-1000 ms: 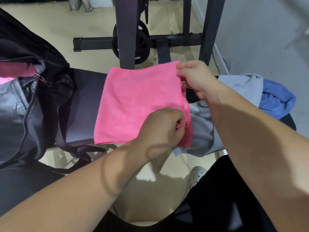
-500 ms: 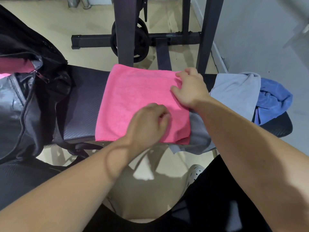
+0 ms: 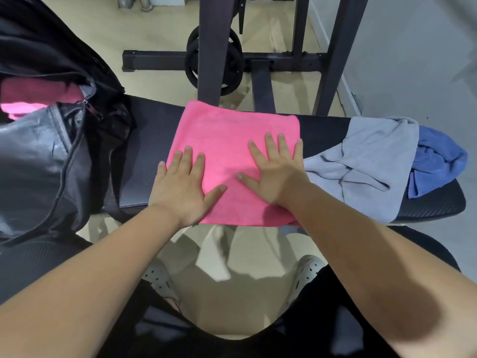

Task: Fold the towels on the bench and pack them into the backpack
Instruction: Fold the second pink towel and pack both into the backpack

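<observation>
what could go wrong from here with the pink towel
1. The pink towel hangs over the near edge of the bench. When the left hand and right hand, both pressing flat on it, lift, it may slide to the floor.
2. Its right side lies against the grey towel, so picking it up may drag that one along.
3. The backpack mouth sags and already holds pink cloth, so the fold may come undone going in.
</observation>
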`<state>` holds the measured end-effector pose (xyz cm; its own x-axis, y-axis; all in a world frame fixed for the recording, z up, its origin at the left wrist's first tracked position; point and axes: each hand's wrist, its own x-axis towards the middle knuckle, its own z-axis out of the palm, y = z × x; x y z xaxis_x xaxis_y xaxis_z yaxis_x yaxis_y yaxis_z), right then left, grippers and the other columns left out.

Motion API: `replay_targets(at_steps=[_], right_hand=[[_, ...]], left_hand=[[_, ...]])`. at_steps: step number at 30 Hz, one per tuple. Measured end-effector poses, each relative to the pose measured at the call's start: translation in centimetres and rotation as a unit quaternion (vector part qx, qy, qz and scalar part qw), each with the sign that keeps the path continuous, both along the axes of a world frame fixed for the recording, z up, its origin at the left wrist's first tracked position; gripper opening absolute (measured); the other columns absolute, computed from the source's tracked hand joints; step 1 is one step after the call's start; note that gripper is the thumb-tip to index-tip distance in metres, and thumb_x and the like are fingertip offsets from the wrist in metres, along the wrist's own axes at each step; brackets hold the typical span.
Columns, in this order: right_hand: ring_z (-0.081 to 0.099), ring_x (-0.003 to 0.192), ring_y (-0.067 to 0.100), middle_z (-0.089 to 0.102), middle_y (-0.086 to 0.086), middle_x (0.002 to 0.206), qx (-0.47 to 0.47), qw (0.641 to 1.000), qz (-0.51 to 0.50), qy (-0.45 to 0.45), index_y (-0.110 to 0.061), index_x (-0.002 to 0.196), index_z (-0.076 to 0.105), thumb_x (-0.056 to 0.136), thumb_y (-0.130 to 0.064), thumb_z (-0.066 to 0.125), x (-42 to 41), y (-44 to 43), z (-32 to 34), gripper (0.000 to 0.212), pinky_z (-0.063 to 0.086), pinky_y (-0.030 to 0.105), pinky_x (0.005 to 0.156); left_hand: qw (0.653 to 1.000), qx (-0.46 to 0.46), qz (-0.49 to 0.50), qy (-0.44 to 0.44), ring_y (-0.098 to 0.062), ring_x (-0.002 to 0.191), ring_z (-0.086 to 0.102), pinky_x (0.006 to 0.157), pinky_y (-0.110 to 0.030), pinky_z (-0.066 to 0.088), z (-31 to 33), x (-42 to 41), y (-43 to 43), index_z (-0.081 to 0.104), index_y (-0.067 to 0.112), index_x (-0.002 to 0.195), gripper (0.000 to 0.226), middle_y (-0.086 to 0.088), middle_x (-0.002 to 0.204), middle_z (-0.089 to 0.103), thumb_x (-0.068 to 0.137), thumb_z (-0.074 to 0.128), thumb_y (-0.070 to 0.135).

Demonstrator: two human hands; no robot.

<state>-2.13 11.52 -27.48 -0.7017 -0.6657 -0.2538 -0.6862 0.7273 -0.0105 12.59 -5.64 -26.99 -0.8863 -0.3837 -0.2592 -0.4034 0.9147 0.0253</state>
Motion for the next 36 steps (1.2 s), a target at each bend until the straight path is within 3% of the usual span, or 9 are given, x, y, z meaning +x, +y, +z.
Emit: replay_targets(at_steps=[3,6,9,11,14,17,23,26,36], right_hand=[[0.017,0.15,0.04,0.022,0.016,0.163,0.006,1.0,0.015,0.027,-0.033,0.159,0.018,0.083,-0.086,0.009,2.2,0.3,0.7,0.093,-0.003,0.07,0.116],[0.048,0.117,0.035,0.056,0.009,0.122,-0.052,0.994,0.021,0.09,-0.026,0.13,0.056,0.087,-0.078,0.021,3.4,0.4,1.1,0.076,0.018,0.066,0.113],[0.051,0.108,0.035,0.058,0.011,0.113,-0.099,0.987,0.01,0.129,-0.019,0.118,0.062,0.089,-0.071,0.024,2.5,-0.1,1.1,0.071,0.03,0.061,0.108],[0.041,0.133,0.038,0.048,0.018,0.143,-0.088,0.993,-0.001,0.082,-0.02,0.142,0.05,0.092,-0.072,0.023,1.0,-0.7,1.2,0.077,0.02,0.061,0.117],[-0.003,0.155,0.036,-0.003,0.014,0.169,-0.029,0.999,-0.021,-0.034,-0.025,0.162,0.008,0.095,-0.075,0.022,-1.2,-1.2,1.0,0.084,-0.002,0.056,0.123],[-0.013,0.154,0.034,-0.016,0.012,0.168,0.012,0.997,-0.029,-0.065,-0.027,0.162,-0.003,0.094,-0.078,0.02,-2.2,-1.6,0.9,0.088,-0.005,0.056,0.123],[0.035,0.137,0.033,0.037,0.008,0.154,-0.02,0.999,-0.028,0.022,-0.025,0.154,0.032,0.103,-0.037,0.041,-5.1,-2.9,2.2,0.053,0.029,0.048,0.113],[0.043,0.125,0.03,0.047,0.006,0.139,-0.004,0.999,-0.034,0.032,-0.021,0.144,0.045,0.096,-0.015,0.045,-6.5,-3.2,2.9,0.048,0.037,0.044,0.1],[0.058,0.092,0.026,0.058,0.0,0.094,0.04,0.998,-0.006,-0.04,-0.023,0.098,0.057,0.081,-0.021,0.061,-9.2,-5.2,5.0,0.017,0.052,0.037,0.074]], left_hand=[[0.995,-0.062,-0.017,0.073,-0.034,0.117,0.055,0.1,-0.055,0.038,1.2,1.4,-0.3,0.058,0.02,0.117,0.083,-0.012,0.123,0.06,0.088,0.011,0.082],[0.988,-0.08,-0.014,0.133,-0.034,0.084,0.058,0.078,-0.047,0.04,2.1,1.7,-0.6,0.049,0.023,0.078,0.059,-0.005,0.083,0.061,0.092,0.02,0.071],[0.989,-0.094,-0.006,0.113,-0.036,0.093,0.056,0.081,-0.047,0.041,2.2,0.6,-1.2,0.058,0.016,0.095,0.049,-0.011,0.098,0.063,0.095,0.036,0.059],[0.992,-0.074,-0.018,0.103,-0.036,0.113,0.051,0.095,-0.051,0.04,2.0,-0.7,-1.7,0.057,0.016,0.119,0.055,-0.012,0.122,0.058,0.094,0.036,0.06],[0.999,-0.009,-0.033,0.038,-0.032,0.152,0.015,0.121,-0.059,0.012,1.0,-2.7,-2.3,0.024,0.02,0.157,0.08,-0.011,0.166,0.018,0.094,0.024,0.069],[0.999,0.035,-0.008,-0.007,-0.028,0.156,-0.007,0.123,-0.059,-0.001,-0.2,-3.9,-3.1,-0.002,0.025,0.162,0.091,-0.005,0.169,-0.012,0.091,0.017,0.079],[0.996,-0.024,-0.006,0.084,-0.037,0.134,0.038,0.107,-0.057,0.034,1.1,-6.1,-4.7,0.038,0.024,0.15,0.055,-0.01,0.151,0.04,0.1,0.038,0.049],[0.997,-0.03,0.004,0.073,-0.038,0.127,0.042,0.1,-0.053,0.039,2.0,-7.6,-5.8,0.035,0.02,0.152,0.056,-0.009,0.149,0.04,0.097,0.045,0.027],[0.992,-0.123,-0.035,0.016,-0.034,0.111,0.048,0.089,-0.044,0.038,3.4,-11.4,-8.4,0.064,0.017,0.117,0.032,-0.011,0.116,0.059,0.09,0.047,0.015]])
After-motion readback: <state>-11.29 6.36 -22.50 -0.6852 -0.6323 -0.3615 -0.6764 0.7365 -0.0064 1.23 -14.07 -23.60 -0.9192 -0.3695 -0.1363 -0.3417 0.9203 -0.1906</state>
